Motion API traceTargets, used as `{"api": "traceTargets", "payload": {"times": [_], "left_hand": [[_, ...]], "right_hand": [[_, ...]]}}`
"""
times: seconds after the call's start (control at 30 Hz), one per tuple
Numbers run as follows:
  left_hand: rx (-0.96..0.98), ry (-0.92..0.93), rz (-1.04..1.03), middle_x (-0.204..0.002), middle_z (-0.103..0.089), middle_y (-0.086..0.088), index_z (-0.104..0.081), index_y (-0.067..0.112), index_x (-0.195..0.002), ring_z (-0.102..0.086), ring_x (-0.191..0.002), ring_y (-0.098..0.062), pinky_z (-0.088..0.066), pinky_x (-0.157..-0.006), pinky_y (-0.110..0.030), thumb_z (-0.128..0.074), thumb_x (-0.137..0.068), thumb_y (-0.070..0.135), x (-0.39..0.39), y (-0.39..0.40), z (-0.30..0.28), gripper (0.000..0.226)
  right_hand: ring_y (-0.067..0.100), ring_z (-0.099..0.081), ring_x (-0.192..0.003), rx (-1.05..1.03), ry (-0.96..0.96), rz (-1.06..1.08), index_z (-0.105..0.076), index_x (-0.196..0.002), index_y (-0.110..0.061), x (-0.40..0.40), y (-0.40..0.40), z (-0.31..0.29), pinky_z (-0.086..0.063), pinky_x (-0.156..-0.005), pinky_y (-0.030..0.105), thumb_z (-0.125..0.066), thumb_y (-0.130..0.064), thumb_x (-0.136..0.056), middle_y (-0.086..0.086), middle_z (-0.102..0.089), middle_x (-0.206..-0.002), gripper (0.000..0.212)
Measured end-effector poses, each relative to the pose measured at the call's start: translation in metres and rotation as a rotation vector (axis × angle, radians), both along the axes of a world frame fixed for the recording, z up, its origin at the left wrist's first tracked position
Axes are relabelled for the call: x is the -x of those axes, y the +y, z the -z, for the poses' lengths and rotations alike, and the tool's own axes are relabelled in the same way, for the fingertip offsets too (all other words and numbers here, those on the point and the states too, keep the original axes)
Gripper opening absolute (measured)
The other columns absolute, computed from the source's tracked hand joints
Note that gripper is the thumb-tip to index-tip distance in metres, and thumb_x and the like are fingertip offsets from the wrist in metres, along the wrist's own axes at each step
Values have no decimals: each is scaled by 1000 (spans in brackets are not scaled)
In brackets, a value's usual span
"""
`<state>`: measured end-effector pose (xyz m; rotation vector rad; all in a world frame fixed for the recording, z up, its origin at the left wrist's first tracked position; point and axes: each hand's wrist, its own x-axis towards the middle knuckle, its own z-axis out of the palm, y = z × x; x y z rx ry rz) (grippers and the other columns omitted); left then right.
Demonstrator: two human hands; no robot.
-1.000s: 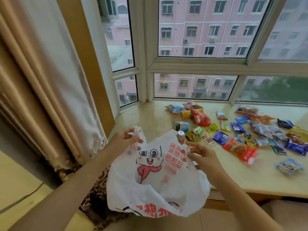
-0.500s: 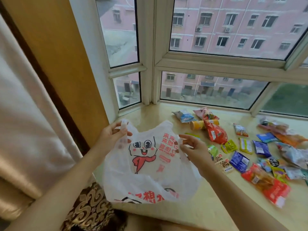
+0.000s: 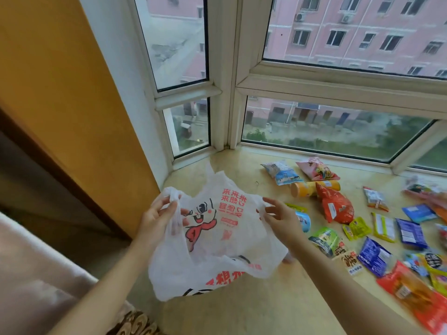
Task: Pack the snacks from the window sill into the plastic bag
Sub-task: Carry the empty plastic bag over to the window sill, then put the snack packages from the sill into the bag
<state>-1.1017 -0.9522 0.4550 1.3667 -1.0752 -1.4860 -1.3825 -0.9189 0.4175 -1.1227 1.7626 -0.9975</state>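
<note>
The white plastic bag (image 3: 217, 240), printed with a red cartoon rabbit, hangs low over the left end of the window sill (image 3: 266, 310). My left hand (image 3: 157, 216) grips its left handle. At the bag's right edge my right hand (image 3: 278, 218) has its fingers spread, touching the plastic. Several snacks lie on the sill to the right. Among them are an orange-red packet (image 3: 335, 206), a yellow tube (image 3: 304, 188), a blue-white packet (image 3: 281, 171), a pink packet (image 3: 316, 169), a green tin (image 3: 323, 239) and a blue packet (image 3: 373, 256).
The window frame (image 3: 225, 93) and its panes close the sill at the back and left. An orange wall (image 3: 72, 105) stands to the left, with a pale curtain (image 3: 36, 274) below it. A long red packet (image 3: 416, 296) lies near the sill's front right.
I have stepped closer, and the bag has moved from in front of the sill to over its left end. My right hand's fingers have loosened from their pinch on the bag's right handle.
</note>
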Motion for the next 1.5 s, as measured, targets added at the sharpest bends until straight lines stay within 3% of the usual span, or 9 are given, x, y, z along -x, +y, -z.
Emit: {"api": "traceTargets", "payload": {"times": [0.37, 0.53, 0.67, 0.8, 0.93, 1.1, 1.17, 1.37, 1.5], "left_hand": [[95, -263, -89, -103, -70, 7, -62, 32, -108, -65, -100, -15, -49, -94, -39, -63, -82, 43, 10, 9, 34, 29], [600, -881, -222, -128, -48, 1, -48, 16, -127, -45, -120, -22, -39, -101, -40, -72, -84, 18, 42, 18, 59, 49], [966, -1087, 165, -129, -58, -1, -50, 20, -122, -47, -121, -19, -34, -102, -36, -53, -82, 25, 104, 33, 91, 40], [847, -1263, 358, -120, -68, -1, -56, 21, -119, -49, -124, -19, -12, -116, -34, -46, -82, 36, 153, 33, 148, 41], [642, -1269, 388, -128, -63, -4, -67, 20, -120, -1, -148, -12, -7, -114, -36, -13, -103, 43, 177, 15, 200, 61], [551, -1302, 371, -161, 11, 6, -10, 27, -152, 14, -147, -13, 6, -116, -33, 0, -99, 49, 188, 2, 261, 59], [542, -1311, 381, -159, 16, 7, -16, 26, -151, 9, -148, -14, 7, -116, -33, 1, -98, 47, 191, 1, 279, 60], [685, -1420, 250, -161, 10, 4, -54, 13, -131, 2, -148, -15, -15, -110, -39, -33, -89, 32, 195, 8, 296, 51], [944, -1328, 128, -147, -45, 0, -65, 16, -124, -39, -132, -17, -36, -99, -38, -30, -97, 16, 199, 18, 243, 44]], "right_hand": [[5, -55, -106, 71, 442, -112, -59, -121, -30, 38, -3, 41, -48, -84, 29, -61, -20, -90, -16, -56, -121, 33], [10, -51, -118, 160, 534, -77, -62, -123, -22, 69, -3, 67, -48, -84, 30, -63, -20, -90, -10, -53, -133, 33], [11, -54, -114, 190, 516, -24, -62, -123, -18, 99, -4, 89, -47, -78, 26, -64, -14, -89, -9, -54, -131, 34], [16, -58, -110, 118, 664, -116, -58, -127, -20, 138, -8, 124, -51, -72, 30, -68, -9, -84, -6, -52, -134, 46], [29, -66, -97, 72, 921, -324, -63, -121, -13, 171, -26, 170, -55, -67, 34, -86, -7, -54, 8, -63, -122, 71], [31, -67, -101, 20, 1178, -496, -63, -122, -20, 181, -53, 227, -54, -76, 50, -89, -23, -29, 11, -66, -118, 97], [33, -66, -102, 5, 1268, -542, -64, -122, -22, 178, -62, 244, -52, -73, 57, -88, -18, -22, 14, -65, -118, 103], [43, -62, -102, -29, 1355, -501, -68, -109, -20, 170, -80, 268, -51, -59, 56, -89, -7, -25, 21, -61, -121, 88], [42, -62, -92, 31, 1318, -418, -63, -106, -19, 167, -81, 259, -52, -64, 53, -90, -20, -33, 22, -59, -118, 78]]}}
